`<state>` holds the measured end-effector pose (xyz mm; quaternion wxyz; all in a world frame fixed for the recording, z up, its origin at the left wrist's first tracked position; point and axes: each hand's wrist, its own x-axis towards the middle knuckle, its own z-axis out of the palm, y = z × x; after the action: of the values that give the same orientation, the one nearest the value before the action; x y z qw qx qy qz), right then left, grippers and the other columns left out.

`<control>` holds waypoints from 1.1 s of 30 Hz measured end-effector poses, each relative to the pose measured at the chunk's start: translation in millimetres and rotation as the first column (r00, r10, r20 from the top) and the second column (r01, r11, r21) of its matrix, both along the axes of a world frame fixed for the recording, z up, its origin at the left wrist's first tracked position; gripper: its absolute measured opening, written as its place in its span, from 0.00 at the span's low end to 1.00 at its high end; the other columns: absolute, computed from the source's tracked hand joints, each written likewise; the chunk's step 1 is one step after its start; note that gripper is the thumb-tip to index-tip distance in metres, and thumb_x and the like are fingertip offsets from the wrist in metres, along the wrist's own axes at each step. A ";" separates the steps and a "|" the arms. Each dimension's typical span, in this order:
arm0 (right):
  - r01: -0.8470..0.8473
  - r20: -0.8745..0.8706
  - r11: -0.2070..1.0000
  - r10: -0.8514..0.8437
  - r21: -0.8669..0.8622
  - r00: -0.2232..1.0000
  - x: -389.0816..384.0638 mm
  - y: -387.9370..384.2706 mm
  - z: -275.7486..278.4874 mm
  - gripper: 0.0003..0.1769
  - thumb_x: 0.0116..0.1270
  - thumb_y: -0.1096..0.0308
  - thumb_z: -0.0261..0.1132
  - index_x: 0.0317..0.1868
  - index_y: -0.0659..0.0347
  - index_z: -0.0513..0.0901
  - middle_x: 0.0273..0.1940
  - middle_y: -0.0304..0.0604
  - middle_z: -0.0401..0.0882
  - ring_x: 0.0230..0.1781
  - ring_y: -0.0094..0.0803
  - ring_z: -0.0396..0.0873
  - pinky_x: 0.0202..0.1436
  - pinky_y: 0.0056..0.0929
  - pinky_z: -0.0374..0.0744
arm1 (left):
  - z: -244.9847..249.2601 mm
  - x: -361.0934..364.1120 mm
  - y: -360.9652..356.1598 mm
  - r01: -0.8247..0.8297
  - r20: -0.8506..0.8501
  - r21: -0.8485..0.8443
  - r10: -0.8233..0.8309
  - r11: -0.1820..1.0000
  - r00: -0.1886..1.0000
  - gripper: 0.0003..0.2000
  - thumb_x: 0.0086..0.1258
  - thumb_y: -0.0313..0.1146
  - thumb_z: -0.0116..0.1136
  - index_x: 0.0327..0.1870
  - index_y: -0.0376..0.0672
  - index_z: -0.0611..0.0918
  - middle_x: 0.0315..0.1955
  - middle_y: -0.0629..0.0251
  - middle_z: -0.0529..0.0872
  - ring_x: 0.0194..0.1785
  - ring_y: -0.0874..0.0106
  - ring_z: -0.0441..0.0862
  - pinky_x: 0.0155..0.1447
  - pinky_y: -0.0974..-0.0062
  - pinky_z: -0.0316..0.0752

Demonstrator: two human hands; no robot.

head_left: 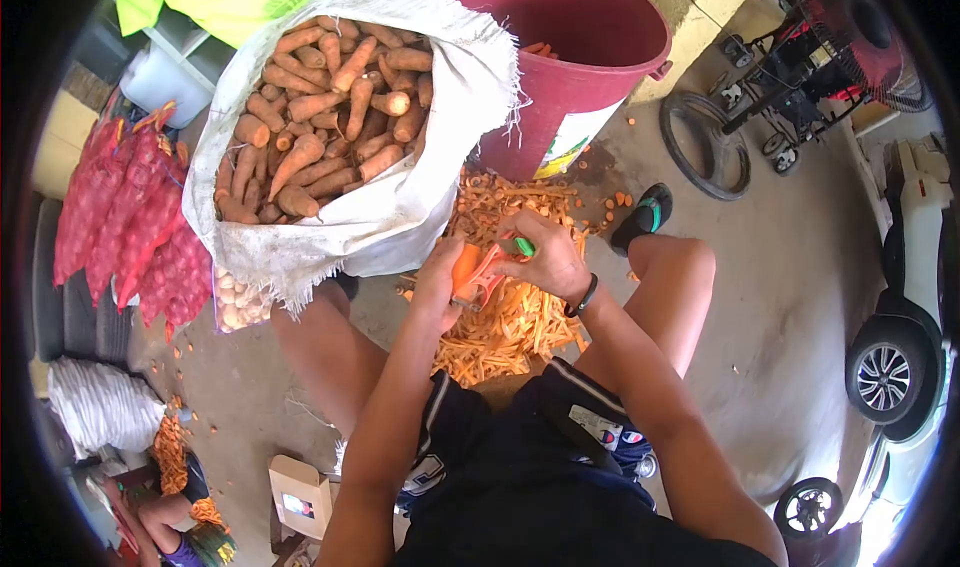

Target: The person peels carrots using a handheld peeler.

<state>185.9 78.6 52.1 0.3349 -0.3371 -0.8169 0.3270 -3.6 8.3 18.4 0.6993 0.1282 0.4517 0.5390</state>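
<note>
Between my knees, my left hand is closed around a carrot, its orange side showing at the fingers. My right hand grips a peeler with an orange-red frame, held against the carrot; a green piece shows at its fingers. Below both hands lies a heap of orange peelings on the floor. A white woven sack full of unpeeled carrots stands ahead to the left, its rim folded down.
A tall dark-red bin with some carrots inside stands behind the heap. Red net bags are at the left. A bicycle wheel and a car wheel are at the right. Another person's leg shows at the lower left.
</note>
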 end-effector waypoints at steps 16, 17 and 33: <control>0.264 -0.006 0.963 -0.265 -0.054 0.964 22.2 43.5 -14.9 0.26 0.49 0.64 0.84 0.47 0.62 0.84 0.41 0.49 0.85 0.39 0.37 0.86 0.43 0.34 0.83 | 4.6 2.0 -7.1 0.022 -0.082 -0.092 -0.030 0.996 0.996 0.19 0.83 0.50 0.46 0.47 0.42 0.79 0.33 0.66 0.85 0.35 0.74 0.82 0.35 0.74 0.78; 0.325 0.025 0.939 -0.324 -0.115 0.946 25.7 48.9 -12.9 0.26 0.49 0.65 0.84 0.47 0.62 0.84 0.41 0.49 0.85 0.39 0.37 0.86 0.43 0.34 0.83 | 3.9 0.6 -6.3 0.030 -0.036 -0.062 -0.032 0.998 0.999 0.19 0.83 0.50 0.47 0.47 0.42 0.79 0.34 0.65 0.85 0.35 0.73 0.82 0.35 0.74 0.78; 0.242 0.329 0.961 -0.188 -0.131 0.925 14.2 -9.0 -50.0 0.16 0.63 0.61 0.67 0.51 0.54 0.86 0.42 0.55 0.85 0.42 0.55 0.85 0.45 0.47 0.83 | -11.6 -4.3 -15.1 0.155 -0.329 0.184 -0.088 0.971 0.940 0.19 0.75 0.40 0.64 0.57 0.35 0.78 0.44 0.66 0.83 0.44 0.77 0.82 0.45 0.77 0.79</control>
<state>200.1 69.6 2.0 0.2050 -0.4998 -0.7869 0.2984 -7.8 -6.8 6.8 0.6323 0.3133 0.4909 0.5109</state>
